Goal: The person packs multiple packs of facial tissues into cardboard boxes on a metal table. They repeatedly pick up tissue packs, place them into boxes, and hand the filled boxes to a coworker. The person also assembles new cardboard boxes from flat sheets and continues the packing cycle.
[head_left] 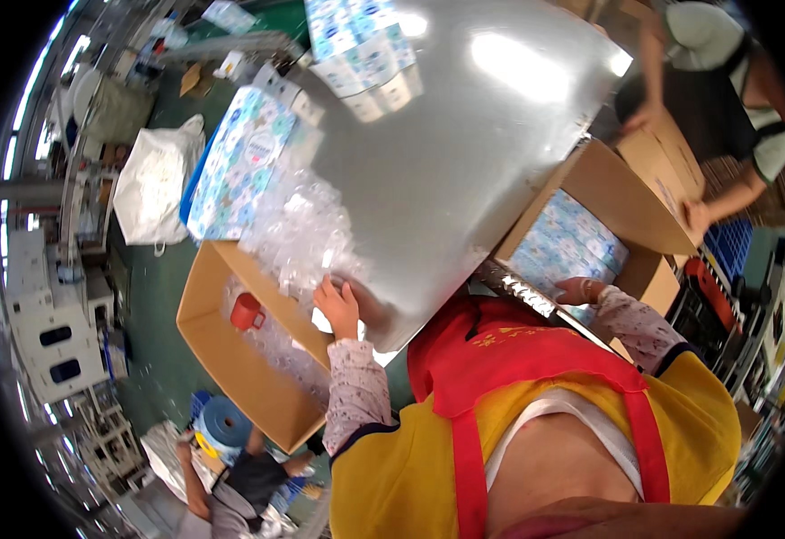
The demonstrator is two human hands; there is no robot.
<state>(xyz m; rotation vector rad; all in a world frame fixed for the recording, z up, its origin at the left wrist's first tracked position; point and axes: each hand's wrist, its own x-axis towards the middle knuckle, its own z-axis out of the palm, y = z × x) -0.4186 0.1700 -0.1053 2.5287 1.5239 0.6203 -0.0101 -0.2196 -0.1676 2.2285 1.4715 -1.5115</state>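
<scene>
My left hand (339, 307) grips the near edge of a heap of crumpled clear plastic film (301, 229) at the left rim of a shiny metal table (464, 162). My right hand (581, 289) lies with fingers spread on blue-and-white patterned packs (567, 242) inside an open cardboard box (621, 202) at the table's right side. A large pack with the same pattern (235, 166) lies on the table beyond the film. More stacked packs (361, 49) stand at the far edge.
An open cardboard box (217, 346) below the table's left rim holds clear film and a red object (247, 312). Another person (716, 99) at the upper right holds the right box's flaps. A third person (230, 481) crouches at the lower left by a blue roll (222, 422). A white sack (154, 184) sits on the floor.
</scene>
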